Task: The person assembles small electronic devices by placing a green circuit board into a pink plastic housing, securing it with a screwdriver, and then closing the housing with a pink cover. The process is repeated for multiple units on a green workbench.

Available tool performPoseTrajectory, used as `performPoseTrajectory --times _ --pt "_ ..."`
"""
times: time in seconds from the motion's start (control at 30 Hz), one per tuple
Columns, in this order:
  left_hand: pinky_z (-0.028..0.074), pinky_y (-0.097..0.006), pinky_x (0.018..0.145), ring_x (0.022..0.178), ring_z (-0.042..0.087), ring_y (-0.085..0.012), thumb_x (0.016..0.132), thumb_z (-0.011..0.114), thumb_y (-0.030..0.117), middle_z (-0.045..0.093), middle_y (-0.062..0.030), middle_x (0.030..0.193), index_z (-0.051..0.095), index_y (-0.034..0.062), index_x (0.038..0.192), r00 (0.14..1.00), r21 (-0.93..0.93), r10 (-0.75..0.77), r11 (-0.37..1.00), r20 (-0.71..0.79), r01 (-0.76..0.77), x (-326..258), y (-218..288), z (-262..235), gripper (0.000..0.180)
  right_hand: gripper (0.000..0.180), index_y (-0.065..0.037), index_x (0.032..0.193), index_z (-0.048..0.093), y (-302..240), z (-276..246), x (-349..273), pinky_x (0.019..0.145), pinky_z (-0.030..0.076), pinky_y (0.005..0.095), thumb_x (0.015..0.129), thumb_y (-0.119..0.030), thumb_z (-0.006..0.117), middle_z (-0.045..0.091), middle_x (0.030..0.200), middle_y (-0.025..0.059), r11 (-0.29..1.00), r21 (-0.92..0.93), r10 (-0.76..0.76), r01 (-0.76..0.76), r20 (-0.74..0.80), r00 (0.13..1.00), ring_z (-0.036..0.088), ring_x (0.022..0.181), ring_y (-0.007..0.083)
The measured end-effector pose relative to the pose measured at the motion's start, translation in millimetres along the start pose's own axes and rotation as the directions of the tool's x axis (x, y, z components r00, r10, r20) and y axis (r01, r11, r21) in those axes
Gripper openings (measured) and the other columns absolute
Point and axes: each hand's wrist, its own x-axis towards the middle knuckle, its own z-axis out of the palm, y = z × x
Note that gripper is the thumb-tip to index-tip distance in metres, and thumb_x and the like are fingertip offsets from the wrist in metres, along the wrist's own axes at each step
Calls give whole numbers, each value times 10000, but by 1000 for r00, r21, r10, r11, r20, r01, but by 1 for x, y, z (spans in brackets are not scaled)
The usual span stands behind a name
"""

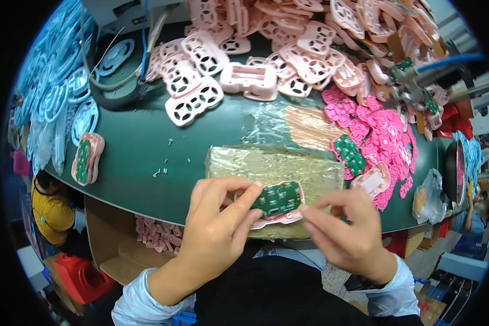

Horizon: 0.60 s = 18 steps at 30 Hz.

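Note:
A green circuit board sits in a pale pink plastic casing, in front of me over a padded block. My left hand is closed on the left end, thumb and forefinger pinching the board and casing. My right hand is closed too, its thumb and forefinger together at the casing's right edge; whether anything small is between them is hidden. A reddish strip, perhaps a wire, shows along the board's lower edge. The yellowish, plastic-wrapped block lies under both hands.
Pale pink casings are heaped at the back, with bright pink pads and another green board at right. Several small screws dot the green table. A boarded casing lies left, near blue parts. A person sits lower left.

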Motion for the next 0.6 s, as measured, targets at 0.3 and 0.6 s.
performPoseTrajectory --times 0.3,0.6 --pt "446 -376 841 949 584 -283 695 770 2 634 -120 1066 541 -14 1286 999 -46 22 999 -29 -23 -3 -8 3 634 312 -12 1026 674 29 20 23 726 537 361 718 -61 688 597 1134 159 952 109 -295 286 83 952 595 986 301" --pt "431 -392 875 964 603 -292 621 871 163 643 -121 1088 474 -30 1339 999 18 44 999 -20 -44 -12 -5 7 843 325 19 1017 672 16 9 26 696 533 332 705 -68 690 571 1063 177 960 97 -276 262 191 942 581 921 286"
